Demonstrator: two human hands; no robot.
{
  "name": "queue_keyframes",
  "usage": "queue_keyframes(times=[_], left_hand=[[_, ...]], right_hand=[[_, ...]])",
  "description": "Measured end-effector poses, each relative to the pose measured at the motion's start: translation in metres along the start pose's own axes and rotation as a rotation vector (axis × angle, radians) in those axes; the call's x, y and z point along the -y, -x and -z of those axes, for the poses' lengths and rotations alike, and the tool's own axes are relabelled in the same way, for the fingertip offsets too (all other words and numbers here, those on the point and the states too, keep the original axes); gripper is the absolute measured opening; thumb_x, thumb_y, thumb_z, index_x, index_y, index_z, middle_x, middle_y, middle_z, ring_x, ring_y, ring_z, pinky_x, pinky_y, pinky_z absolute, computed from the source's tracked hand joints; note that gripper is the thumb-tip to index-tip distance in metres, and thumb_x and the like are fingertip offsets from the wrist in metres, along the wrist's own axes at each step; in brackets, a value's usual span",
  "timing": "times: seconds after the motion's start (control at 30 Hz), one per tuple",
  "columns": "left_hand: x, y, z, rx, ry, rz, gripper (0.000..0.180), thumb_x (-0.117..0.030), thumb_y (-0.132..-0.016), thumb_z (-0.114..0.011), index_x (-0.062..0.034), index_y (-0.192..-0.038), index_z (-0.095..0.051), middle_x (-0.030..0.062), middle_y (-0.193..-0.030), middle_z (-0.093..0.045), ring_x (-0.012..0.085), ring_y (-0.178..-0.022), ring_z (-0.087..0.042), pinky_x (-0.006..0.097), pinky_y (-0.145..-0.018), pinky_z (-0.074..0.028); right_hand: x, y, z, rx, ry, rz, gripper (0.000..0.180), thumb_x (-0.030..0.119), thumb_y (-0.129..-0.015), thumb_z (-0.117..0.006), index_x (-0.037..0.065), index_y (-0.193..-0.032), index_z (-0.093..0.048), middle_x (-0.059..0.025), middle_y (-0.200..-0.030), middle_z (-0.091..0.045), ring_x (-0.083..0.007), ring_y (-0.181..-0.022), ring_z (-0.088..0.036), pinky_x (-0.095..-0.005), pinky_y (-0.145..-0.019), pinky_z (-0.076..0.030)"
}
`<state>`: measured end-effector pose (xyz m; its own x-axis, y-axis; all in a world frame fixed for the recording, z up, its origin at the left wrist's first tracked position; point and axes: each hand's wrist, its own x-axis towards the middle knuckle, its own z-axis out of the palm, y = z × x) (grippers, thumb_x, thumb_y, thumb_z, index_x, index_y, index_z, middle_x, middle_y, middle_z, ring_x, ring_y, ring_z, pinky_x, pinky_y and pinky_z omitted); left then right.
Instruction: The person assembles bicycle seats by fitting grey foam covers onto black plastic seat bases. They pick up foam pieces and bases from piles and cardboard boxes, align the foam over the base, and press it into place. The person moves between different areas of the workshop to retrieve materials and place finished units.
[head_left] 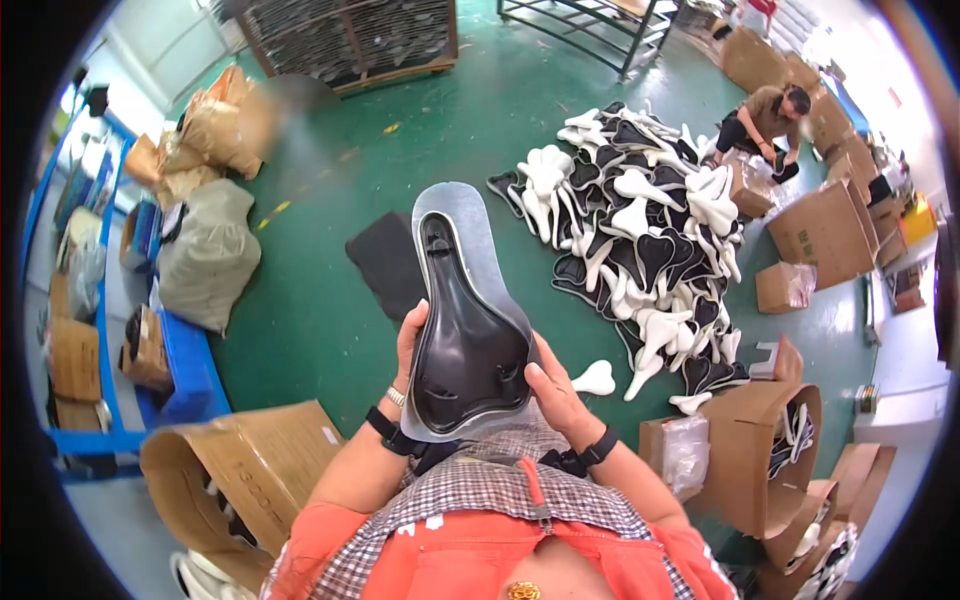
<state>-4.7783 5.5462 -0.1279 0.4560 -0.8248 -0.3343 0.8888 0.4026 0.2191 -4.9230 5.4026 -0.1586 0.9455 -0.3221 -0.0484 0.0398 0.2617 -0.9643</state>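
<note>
Between my hands is a bicycle saddle (pixel 465 335), its hollow black underside turned up and its narrow nose pointing away from me. A grey sheet of cover material (pixel 462 205) sticks out around its rim, widest at the nose and along the right side. My left hand (pixel 407 345) grips the left edge, thumb on the rim. My right hand (pixel 556 392) holds the wide rear right edge, thumb on top and fingers hidden beneath. Beyond the saddle, a dark flat piece (pixel 388 265) lies on the green floor.
A heap of white and black saddle parts (pixel 640 225) covers the floor at right. Past it a person (pixel 765 125) crouches among cartons. Open cardboard boxes (pixel 250 470) flank me on both sides. Sacks (pixel 208 255) and a blue shelf (pixel 120 440) stand left; a rack (pixel 350 45) stands far back.
</note>
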Motion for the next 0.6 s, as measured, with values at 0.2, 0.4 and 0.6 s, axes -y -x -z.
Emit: queue_keyframes(times=[0.2, 0.4, 0.6], left_hand=[[-0.072, -0.134, -0.071, -0.149, -0.134, 0.093, 0.050, -0.046, -0.091, -0.043, -0.0030, -0.114, -0.055, 0.0141, -0.106, -0.063, 0.0241, -0.090, -0.065, 0.037, -0.080, -0.054], [-0.139, -0.275, -0.052, -0.185, -0.387, -0.016, 0.038, -0.024, -0.090, -0.052, 0.0015, -0.118, -0.051, 0.0138, -0.106, -0.063, 0.0230, -0.093, -0.063, 0.035, -0.085, -0.052], [-0.253, -0.441, -0.098, -0.202, -0.695, -0.163, 0.049, -0.007, -0.085, -0.051, -0.0007, -0.132, -0.037, 0.0125, -0.122, -0.052, 0.0227, -0.105, -0.056, 0.034, -0.089, -0.048]], right_hand=[[0.046, -0.145, 0.046, -0.054, 0.093, -0.034, 0.056, 0.021, -0.094, -0.051, 0.001, -0.140, -0.028, -0.0161, -0.135, -0.041, -0.0211, -0.126, -0.038, -0.0308, -0.104, -0.029], [0.047, -0.310, 0.106, -0.146, 0.386, 0.047, 0.048, 0.019, -0.093, -0.051, 0.004, -0.137, -0.036, -0.0158, -0.134, -0.044, -0.0228, -0.124, -0.043, -0.0312, -0.102, -0.032], [0.062, -0.494, 0.139, -0.140, 0.452, 0.075, 0.051, 0.020, -0.093, -0.051, 0.005, -0.138, -0.033, -0.0185, -0.136, -0.041, -0.0264, -0.127, -0.040, -0.0329, -0.103, -0.031]])
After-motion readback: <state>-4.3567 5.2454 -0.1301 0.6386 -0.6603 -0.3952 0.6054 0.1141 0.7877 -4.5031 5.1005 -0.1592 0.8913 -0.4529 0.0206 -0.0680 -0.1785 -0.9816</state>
